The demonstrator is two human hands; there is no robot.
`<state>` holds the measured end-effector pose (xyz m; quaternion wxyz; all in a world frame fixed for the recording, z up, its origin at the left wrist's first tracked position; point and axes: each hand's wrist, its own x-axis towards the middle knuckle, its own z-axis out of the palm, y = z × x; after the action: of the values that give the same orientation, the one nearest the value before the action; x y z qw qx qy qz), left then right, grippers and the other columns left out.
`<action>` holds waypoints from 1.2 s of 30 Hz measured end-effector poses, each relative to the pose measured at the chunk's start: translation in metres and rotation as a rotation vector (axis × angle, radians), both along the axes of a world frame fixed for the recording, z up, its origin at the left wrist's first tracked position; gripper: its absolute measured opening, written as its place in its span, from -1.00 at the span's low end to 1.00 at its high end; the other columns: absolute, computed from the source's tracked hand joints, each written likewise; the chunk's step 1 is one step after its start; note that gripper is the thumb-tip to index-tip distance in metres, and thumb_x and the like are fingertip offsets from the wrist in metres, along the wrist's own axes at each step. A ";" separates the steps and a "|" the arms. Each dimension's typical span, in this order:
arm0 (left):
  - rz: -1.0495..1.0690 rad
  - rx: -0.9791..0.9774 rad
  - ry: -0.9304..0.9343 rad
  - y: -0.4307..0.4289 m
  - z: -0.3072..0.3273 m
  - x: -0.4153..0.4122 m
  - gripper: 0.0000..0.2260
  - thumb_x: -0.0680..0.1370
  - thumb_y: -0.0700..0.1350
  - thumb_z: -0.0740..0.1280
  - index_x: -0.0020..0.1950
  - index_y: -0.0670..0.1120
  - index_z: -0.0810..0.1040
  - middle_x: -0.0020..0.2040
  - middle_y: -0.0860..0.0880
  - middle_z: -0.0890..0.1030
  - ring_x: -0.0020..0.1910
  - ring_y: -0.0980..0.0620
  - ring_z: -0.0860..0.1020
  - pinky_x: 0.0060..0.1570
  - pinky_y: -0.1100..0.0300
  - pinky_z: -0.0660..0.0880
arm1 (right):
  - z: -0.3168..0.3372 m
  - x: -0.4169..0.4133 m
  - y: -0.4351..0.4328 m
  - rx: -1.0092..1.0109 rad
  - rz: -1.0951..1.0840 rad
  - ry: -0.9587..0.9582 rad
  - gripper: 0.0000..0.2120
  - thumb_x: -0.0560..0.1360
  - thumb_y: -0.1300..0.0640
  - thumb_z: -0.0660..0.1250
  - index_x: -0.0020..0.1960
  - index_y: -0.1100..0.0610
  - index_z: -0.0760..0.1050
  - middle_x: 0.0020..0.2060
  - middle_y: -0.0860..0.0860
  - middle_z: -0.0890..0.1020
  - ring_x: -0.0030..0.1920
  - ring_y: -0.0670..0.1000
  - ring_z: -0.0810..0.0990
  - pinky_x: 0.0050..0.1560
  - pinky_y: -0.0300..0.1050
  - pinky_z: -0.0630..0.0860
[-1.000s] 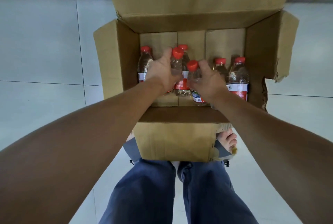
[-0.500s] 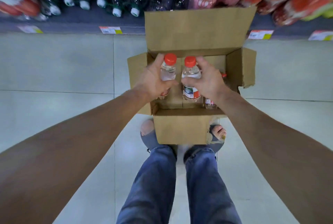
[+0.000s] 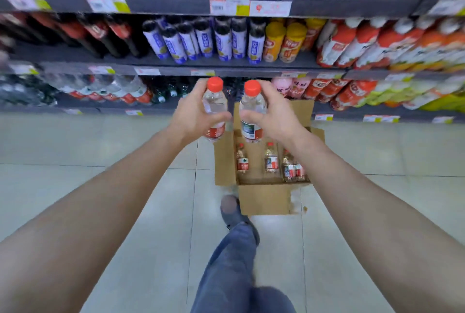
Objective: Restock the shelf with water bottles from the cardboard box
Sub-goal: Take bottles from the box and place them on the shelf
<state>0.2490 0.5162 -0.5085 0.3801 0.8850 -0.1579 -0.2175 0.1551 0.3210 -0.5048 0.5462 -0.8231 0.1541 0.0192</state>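
The two bottles (image 3: 214,105) at the middle are clear shiny plastic with smooth red caps (image 3: 215,84). The box (image 3: 264,199) below them is dull brown cardboard. The floor (image 3: 100,187) is smooth, shiny tile.

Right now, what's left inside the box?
The box still holds at least four red-capped bottles: one at left, one mid, a pair at right. The right forearm covers the right corner, and the held bottles hide the far end.

Open air over pale tiled floor (image 3: 125,187) ahead, bottom dark shelf (image 3: 105,105) packed with clear red-labelled bottles (image 3: 120,91), open brown cardboard box (image 3: 264,199) below.
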 end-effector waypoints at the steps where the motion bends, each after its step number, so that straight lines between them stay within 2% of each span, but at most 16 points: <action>1: -0.001 -0.009 -0.021 0.012 0.023 -0.003 -0.45 0.39 0.11 0.64 0.23 0.20 0.42 0.11 0.11 0.65 0.11 0.01 0.58 0.05 0.09 0.48 | 0.023 -0.002 0.009 -0.015 0.007 -0.026 -0.49 0.42 0.09 0.54 0.27 -0.18 0.44 0.09 -0.26 0.62 0.17 -0.13 0.59 0.28 -0.04 0.52; 4: 0.015 -0.016 -0.079 0.051 0.095 -0.016 -0.48 0.39 0.06 0.65 0.21 0.18 0.44 0.06 0.18 0.63 0.10 0.03 0.59 0.02 0.12 0.46 | 0.096 -0.014 0.037 -0.069 0.034 -0.083 -0.53 0.40 0.06 0.53 0.21 -0.19 0.43 -0.01 -0.24 0.61 0.07 -0.10 0.61 0.18 -0.07 0.53; 6: 0.026 -0.015 -0.122 0.079 0.146 -0.029 -0.44 0.36 0.07 0.66 0.24 0.17 0.46 0.09 0.16 0.67 0.13 0.04 0.62 0.17 0.06 0.54 | 0.148 -0.027 0.058 -0.087 0.011 -0.134 -0.55 0.40 0.07 0.53 0.20 -0.16 0.45 -0.05 -0.23 0.61 0.00 -0.13 0.61 0.11 -0.13 0.52; 8: 0.050 -0.027 -0.184 0.110 0.197 -0.042 -0.41 0.34 0.09 0.67 0.27 0.20 0.47 0.13 0.16 0.68 0.16 0.08 0.62 0.26 0.04 0.53 | 0.197 -0.036 0.080 -0.096 0.018 -0.194 -0.54 0.40 0.06 0.53 0.25 -0.09 0.47 -0.04 -0.22 0.63 0.01 -0.14 0.62 0.14 -0.10 0.54; 11: 0.081 -0.042 -0.280 0.153 0.266 -0.063 -0.37 0.35 0.14 0.66 0.34 0.17 0.48 0.17 0.13 0.66 0.15 0.06 0.59 0.15 0.12 0.49 | 0.268 -0.048 0.115 -0.100 0.047 -0.270 -0.54 0.41 0.02 0.53 0.25 -0.11 0.48 -0.01 -0.16 0.67 0.03 -0.06 0.65 0.16 0.06 0.58; 12: 0.092 -0.047 -0.305 0.166 0.287 -0.069 -0.38 0.36 0.14 0.65 0.35 0.16 0.48 0.16 0.11 0.65 0.13 0.04 0.57 0.09 0.14 0.46 | 0.290 -0.049 0.127 -0.102 0.056 -0.296 -0.57 0.41 0.03 0.53 0.22 -0.12 0.48 -0.03 -0.15 0.67 0.01 -0.08 0.65 0.15 0.03 0.59; 15: 0.119 -0.068 -0.352 0.204 0.337 -0.081 -0.45 0.42 0.08 0.63 0.33 0.15 0.48 0.12 0.12 0.62 0.12 0.05 0.54 0.02 0.20 0.38 | 0.351 -0.051 0.165 -0.133 0.087 -0.374 -0.62 0.45 0.05 0.53 0.18 -0.14 0.47 -0.06 -0.18 0.64 -0.04 -0.21 0.61 0.04 -0.20 0.57; 17: 0.133 -0.092 -0.361 0.232 0.367 -0.083 -0.47 0.43 0.07 0.63 0.31 0.20 0.47 0.08 0.21 0.60 0.08 0.10 0.55 -0.07 0.24 0.43 | 0.384 -0.048 0.191 -0.156 0.135 -0.408 -0.61 0.46 0.00 0.53 0.22 -0.14 0.47 0.00 -0.12 0.65 0.03 -0.08 0.62 0.04 -0.10 0.57; 19: 0.148 -0.104 -0.381 0.259 0.395 -0.082 -0.45 0.44 0.08 0.63 0.32 0.26 0.44 0.05 0.30 0.55 0.03 0.16 0.53 -0.12 0.34 0.42 | 0.410 -0.039 0.217 -0.167 0.186 -0.415 -0.59 0.46 -0.02 0.54 0.23 -0.17 0.46 0.02 -0.13 0.65 0.05 -0.07 0.61 0.01 -0.10 0.54; 21: 0.146 -0.108 -0.404 0.286 0.419 -0.075 -0.40 0.45 0.07 0.62 0.40 0.22 0.45 0.03 0.33 0.53 0.03 0.21 0.53 -0.06 0.32 0.43 | 0.430 -0.027 0.247 -0.176 0.220 -0.411 -0.54 0.43 -0.06 0.55 0.25 -0.21 0.45 0.05 -0.17 0.64 0.08 -0.10 0.59 0.06 -0.08 0.54; 22: 0.144 -0.115 -0.413 0.301 0.430 -0.071 -0.39 0.44 0.06 0.63 0.42 0.21 0.45 0.02 0.32 0.54 0.01 0.25 0.53 -0.06 0.32 0.44 | 0.437 -0.019 0.263 -0.183 0.227 -0.409 -0.50 0.41 -0.10 0.56 0.27 -0.23 0.45 0.08 -0.16 0.64 0.12 -0.06 0.59 0.13 0.01 0.56; 24: 0.139 -0.126 -0.414 0.330 0.446 -0.057 -0.41 0.44 0.03 0.64 0.38 0.21 0.45 -0.01 0.30 0.55 -0.07 0.34 0.50 -0.14 0.39 0.41 | 0.448 -0.003 0.298 -0.182 0.239 -0.405 -0.47 0.40 -0.09 0.57 0.29 -0.23 0.45 0.14 -0.13 0.63 0.20 0.02 0.59 0.21 0.11 0.54; 27: 0.130 -0.162 -0.399 0.378 0.460 -0.030 -0.39 0.43 0.02 0.65 0.39 0.20 0.46 0.02 0.29 0.58 -0.05 0.40 0.51 -0.13 0.36 0.42 | 0.456 0.027 0.351 -0.184 0.263 -0.397 -0.47 0.43 -0.04 0.57 0.32 -0.17 0.45 0.15 -0.13 0.62 0.15 -0.01 0.59 0.09 -0.01 0.50; 29: 0.126 -0.179 -0.407 0.412 0.461 -0.005 -0.37 0.41 0.04 0.66 0.40 0.22 0.46 0.09 0.26 0.63 0.02 0.37 0.57 -0.05 0.28 0.50 | 0.457 0.050 0.387 -0.197 0.250 -0.398 -0.46 0.42 -0.05 0.57 0.34 -0.15 0.45 0.09 -0.14 0.62 0.07 -0.03 0.59 0.02 -0.06 0.49; 32: 0.100 -0.185 -0.416 0.465 0.454 0.041 -0.38 0.40 0.04 0.67 0.36 0.25 0.46 0.14 0.18 0.66 0.07 0.18 0.64 0.02 0.14 0.58 | 0.449 0.091 0.439 -0.200 0.211 -0.385 -0.45 0.42 -0.05 0.57 0.34 -0.15 0.45 0.14 -0.12 0.63 0.13 -0.01 0.61 0.14 0.06 0.57; 36: 0.029 -0.176 -0.392 0.525 0.442 0.106 -0.35 0.39 0.01 0.68 0.40 0.20 0.49 0.12 0.18 0.69 0.04 0.30 0.65 0.05 0.09 0.62 | 0.438 0.146 0.500 -0.227 0.184 -0.334 -0.41 0.41 -0.07 0.57 0.37 -0.14 0.44 0.25 -0.06 0.60 0.25 0.06 0.57 0.26 0.15 0.53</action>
<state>0.3549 1.0413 -0.0667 0.4210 0.8760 -0.2344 -0.0209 0.3011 0.8214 -0.0670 0.4641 -0.8816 -0.0128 -0.0851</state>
